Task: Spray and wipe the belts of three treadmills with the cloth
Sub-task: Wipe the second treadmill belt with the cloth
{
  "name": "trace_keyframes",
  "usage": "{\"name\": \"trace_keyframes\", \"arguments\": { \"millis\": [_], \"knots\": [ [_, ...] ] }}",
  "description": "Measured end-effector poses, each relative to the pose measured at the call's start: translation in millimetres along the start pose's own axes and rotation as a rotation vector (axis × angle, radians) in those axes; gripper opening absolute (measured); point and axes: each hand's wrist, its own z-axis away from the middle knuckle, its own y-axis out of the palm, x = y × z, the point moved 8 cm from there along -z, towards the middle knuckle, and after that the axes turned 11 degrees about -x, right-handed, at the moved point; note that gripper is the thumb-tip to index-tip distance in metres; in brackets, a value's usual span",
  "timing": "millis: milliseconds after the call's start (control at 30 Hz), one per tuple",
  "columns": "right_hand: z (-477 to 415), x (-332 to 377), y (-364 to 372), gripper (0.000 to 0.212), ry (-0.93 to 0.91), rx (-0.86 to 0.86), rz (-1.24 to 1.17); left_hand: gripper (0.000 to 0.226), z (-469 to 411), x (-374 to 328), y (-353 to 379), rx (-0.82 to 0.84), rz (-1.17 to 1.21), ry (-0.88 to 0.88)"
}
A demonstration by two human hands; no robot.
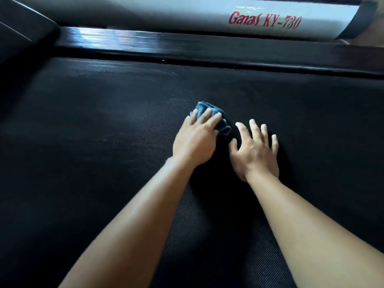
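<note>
A black textured treadmill belt fills most of the view. A bunched blue cloth lies on the belt near its middle. My left hand presses down on the cloth with fairly straight fingers laid over it, so much of the cloth is hidden. My right hand rests flat on the belt just right of the cloth, fingers spread, holding nothing. No spray bottle is in view.
A glossy black side rail runs along the far edge of the belt. Beyond it lies a grey frame bar with red lettering. A dark cover rises at the far left.
</note>
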Motion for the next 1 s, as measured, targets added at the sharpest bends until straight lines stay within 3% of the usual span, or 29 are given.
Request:
{"name": "trace_keyframes", "arguments": {
  "millis": [100,267,400,533,700,833,900,1000],
  "knots": [
    [1.2,0.9,-1.2,0.053,-0.007,-0.013,0.000,0.051,46.3,7.3,-10.3,0.009,0.016,-0.005],
    [1.4,0.9,-2.7,0.052,-0.014,-0.024,0.001,0.048,82.6,92.8,-50.2,-0.059,-0.039,-0.207],
    [2.0,2.1,-1.7,0.053,-0.018,-0.027,-0.003,0.050,53.3,152.2,-60.8,-0.078,-0.056,-0.384],
    [2.4,2.1,-1.4,0.053,-0.018,-0.032,-0.005,0.051,-12.0,155.7,-48.8,-0.098,-0.066,-0.445],
    [3.3,3.4,-2.3,0.053,-0.015,-0.029,-0.019,0.051,-70.4,75.7,-6.9,-0.018,-0.054,-0.253],
    [1.3,-0.2,-1.4,0.054,0.004,0.004,-0.020,0.050,-42.0,10.8,5.9,0.015,0.008,-0.014],
    [1.2,0.8,-2.2,0.054,0.001,-0.002,-0.020,0.052,-14.5,9.5,2.6,0.041,0.018,0.033],
    [0.7,1.9,-2.5,0.054,-0.004,-0.017,-0.021,0.052,10.9,53.3,-13.6,0.006,-0.008,-0.040]
  ]
}}
